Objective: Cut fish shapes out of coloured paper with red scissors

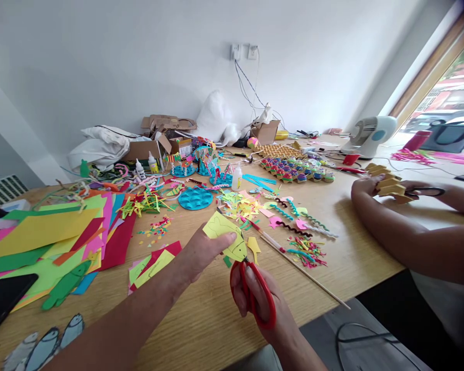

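Note:
My left hand [203, 252] pinches a yellow paper cut-out [225, 234] with pencil lines on it, held above the wooden table [201, 319]. My right hand [268, 309] grips red-handled scissors [253, 293], whose blades meet the lower edge of the yellow paper. A small yellow scrap [253, 247] lies just right of the blades. Both hands are closed on what they hold.
Coloured paper sheets [46, 237] lie at left, with a green paper figure [64, 286] and grey paper fish [46, 345]. Scraps, twisted paper strips [305, 226], a thin wooden stick [305, 270], glue bottles and boxes fill the middle. Another person's arms [402, 237] hold folded yellow paper at right, near a fan [369, 135].

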`<state>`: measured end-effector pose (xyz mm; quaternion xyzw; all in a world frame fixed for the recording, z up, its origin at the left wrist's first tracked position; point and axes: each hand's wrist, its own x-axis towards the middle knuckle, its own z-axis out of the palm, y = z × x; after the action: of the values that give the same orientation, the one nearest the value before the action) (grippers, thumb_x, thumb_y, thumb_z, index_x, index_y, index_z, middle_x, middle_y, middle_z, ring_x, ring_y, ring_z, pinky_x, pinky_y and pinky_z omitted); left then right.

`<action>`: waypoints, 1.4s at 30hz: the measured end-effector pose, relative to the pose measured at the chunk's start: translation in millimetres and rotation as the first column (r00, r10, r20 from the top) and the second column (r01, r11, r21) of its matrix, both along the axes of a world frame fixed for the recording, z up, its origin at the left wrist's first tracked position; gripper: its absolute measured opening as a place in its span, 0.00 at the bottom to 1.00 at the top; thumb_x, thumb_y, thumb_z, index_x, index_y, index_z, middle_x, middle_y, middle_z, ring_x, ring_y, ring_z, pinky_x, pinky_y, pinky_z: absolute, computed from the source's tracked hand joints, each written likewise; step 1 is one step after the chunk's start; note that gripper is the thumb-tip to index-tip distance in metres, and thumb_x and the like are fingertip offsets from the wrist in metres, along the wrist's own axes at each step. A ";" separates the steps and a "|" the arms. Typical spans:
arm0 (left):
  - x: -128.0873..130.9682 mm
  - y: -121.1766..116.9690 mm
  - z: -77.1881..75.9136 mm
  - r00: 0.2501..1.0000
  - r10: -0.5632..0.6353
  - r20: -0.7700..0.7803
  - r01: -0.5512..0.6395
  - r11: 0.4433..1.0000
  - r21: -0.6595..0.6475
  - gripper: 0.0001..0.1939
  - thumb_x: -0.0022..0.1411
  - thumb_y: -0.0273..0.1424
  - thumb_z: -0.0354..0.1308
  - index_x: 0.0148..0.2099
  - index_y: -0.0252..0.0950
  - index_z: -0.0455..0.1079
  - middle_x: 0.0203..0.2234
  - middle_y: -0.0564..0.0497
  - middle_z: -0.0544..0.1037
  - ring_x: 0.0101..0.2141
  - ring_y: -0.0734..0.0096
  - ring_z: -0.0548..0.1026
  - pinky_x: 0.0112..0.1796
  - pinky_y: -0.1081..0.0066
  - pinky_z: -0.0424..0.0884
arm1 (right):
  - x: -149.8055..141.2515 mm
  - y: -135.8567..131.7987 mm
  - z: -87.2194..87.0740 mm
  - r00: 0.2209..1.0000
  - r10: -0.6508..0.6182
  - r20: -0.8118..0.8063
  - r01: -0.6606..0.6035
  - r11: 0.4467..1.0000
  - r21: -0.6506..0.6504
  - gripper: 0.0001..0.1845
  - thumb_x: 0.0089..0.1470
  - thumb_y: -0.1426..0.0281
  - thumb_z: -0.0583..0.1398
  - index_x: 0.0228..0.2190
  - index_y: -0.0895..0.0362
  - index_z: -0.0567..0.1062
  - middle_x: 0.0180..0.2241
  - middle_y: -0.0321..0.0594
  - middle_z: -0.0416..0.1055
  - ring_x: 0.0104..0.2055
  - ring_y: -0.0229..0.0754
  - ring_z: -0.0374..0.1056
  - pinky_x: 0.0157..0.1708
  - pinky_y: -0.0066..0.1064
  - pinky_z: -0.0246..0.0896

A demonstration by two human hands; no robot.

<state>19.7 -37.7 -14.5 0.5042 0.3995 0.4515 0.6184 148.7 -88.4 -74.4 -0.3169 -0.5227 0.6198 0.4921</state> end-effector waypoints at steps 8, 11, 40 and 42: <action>0.1 0.3 -2.2 0.999 -0.013 -0.036 0.013 1.000 0.016 0.10 0.47 0.35 0.59 0.31 0.32 0.70 0.24 0.52 0.74 0.28 0.71 0.69 0.32 0.71 0.65 | 2.2 1.8 -0.6 1.000 0.005 0.010 -0.005 1.000 0.027 0.22 0.57 0.54 0.51 0.22 0.58 0.67 0.12 0.29 0.58 0.16 0.32 0.50 0.17 0.25 0.45; 2.3 -1.5 -3.1 1.000 0.006 -0.019 -0.006 1.000 0.012 0.10 0.47 0.34 0.60 0.29 0.32 0.69 0.24 0.52 0.74 0.28 0.71 0.69 0.32 0.71 0.65 | 2.1 2.0 -1.7 1.000 -0.007 0.004 0.007 1.000 0.025 0.22 0.58 0.54 0.50 0.23 0.58 0.67 0.12 0.29 0.58 0.15 0.31 0.50 0.17 0.25 0.44; 7.1 -4.8 -5.1 0.998 0.034 -0.048 -0.034 0.999 -0.001 0.11 0.46 0.35 0.60 0.31 0.33 0.69 0.25 0.52 0.73 0.26 0.73 0.68 0.28 0.73 0.64 | 1.3 -0.4 -1.8 0.994 -0.085 0.067 0.081 0.994 0.069 0.23 0.57 0.53 0.50 0.22 0.57 0.65 0.12 0.29 0.56 0.14 0.32 0.49 0.15 0.25 0.43; 7.2 -5.3 -4.0 0.998 0.041 -0.043 -0.041 0.999 -0.008 0.11 0.46 0.34 0.60 0.31 0.33 0.69 0.25 0.52 0.73 0.27 0.72 0.68 0.29 0.73 0.64 | 1.5 -0.1 -1.8 0.995 -0.078 0.070 0.073 0.995 0.069 0.23 0.57 0.52 0.50 0.22 0.57 0.65 0.12 0.29 0.56 0.14 0.32 0.49 0.15 0.25 0.43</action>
<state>26.9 -43.0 -18.5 0.5028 0.4249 0.4514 0.6024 150.2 -88.5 -76.2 -0.3420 -0.5482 0.5712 0.5062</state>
